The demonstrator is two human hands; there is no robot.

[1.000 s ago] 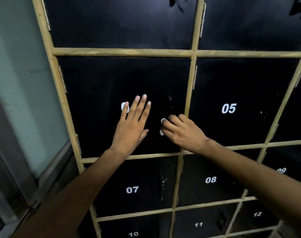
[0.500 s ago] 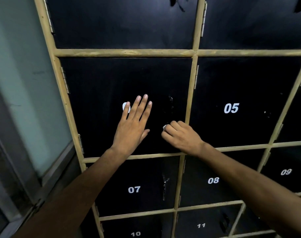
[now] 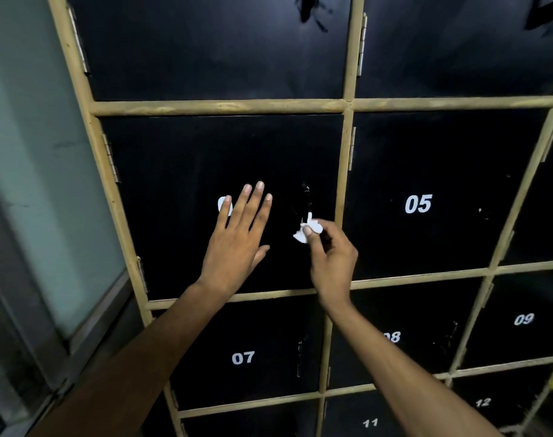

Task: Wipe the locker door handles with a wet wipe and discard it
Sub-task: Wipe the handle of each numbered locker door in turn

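The left hand (image 3: 237, 244) lies flat and open on the black locker door (image 3: 180, 171), fingers spread over its white number, holding nothing. The right hand (image 3: 332, 260) pinches a crumpled white wet wipe (image 3: 306, 230) between thumb and fingertips, pressing it against the dark door handle (image 3: 305, 200) near the door's right edge.

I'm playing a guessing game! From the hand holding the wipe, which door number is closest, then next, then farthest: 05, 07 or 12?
From the right hand:
1. 05, just to its right.
2. 07, below, to the left.
3. 12, far down in the right corner.
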